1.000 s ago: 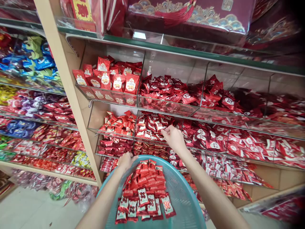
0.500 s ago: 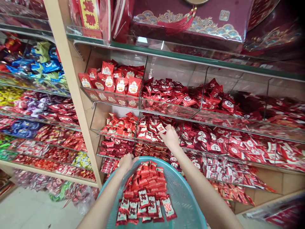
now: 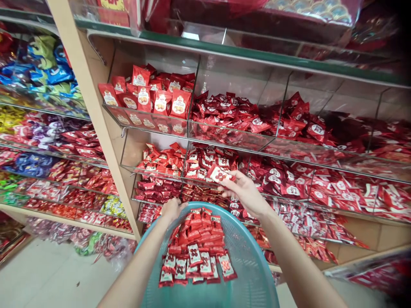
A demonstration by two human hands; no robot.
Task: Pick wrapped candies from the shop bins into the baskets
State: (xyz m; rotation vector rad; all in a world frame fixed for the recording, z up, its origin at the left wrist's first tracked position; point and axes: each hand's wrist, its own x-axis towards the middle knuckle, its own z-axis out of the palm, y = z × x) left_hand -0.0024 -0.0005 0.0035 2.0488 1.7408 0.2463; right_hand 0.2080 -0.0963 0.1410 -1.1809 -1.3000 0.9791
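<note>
A small red-and-white wrapped snack packet (image 3: 219, 174) is pinched between the thumb and fingers of my right hand (image 3: 245, 194), in front of the shelf bins and above the far rim of the basket. My left hand (image 3: 171, 210) is closed over the far left rim of the teal plastic basket (image 3: 252, 261). Inside the basket lies a pile of red packets (image 3: 195, 231), with several red-and-white ones (image 3: 205, 263) at its near side. Just behind my right hand, a bin of matching packets (image 3: 210, 158) sits on the shelf.
Clear-fronted shelf bins hold red packets (image 3: 144, 98), dark red packets (image 3: 224, 111) and orange-red packets (image 3: 160, 160). A wooden upright (image 3: 93, 107) separates them from colourful sweets (image 3: 54, 128) at left. A green-edged glass shelf (image 3: 244, 53) runs above. Bagged goods (image 3: 105, 252) lie on the floor.
My right hand has drawn back from the bin towards me, lifting out a red-and-white packet. My left hand stays on the basket rim. The view has tilted slightly downward.
</note>
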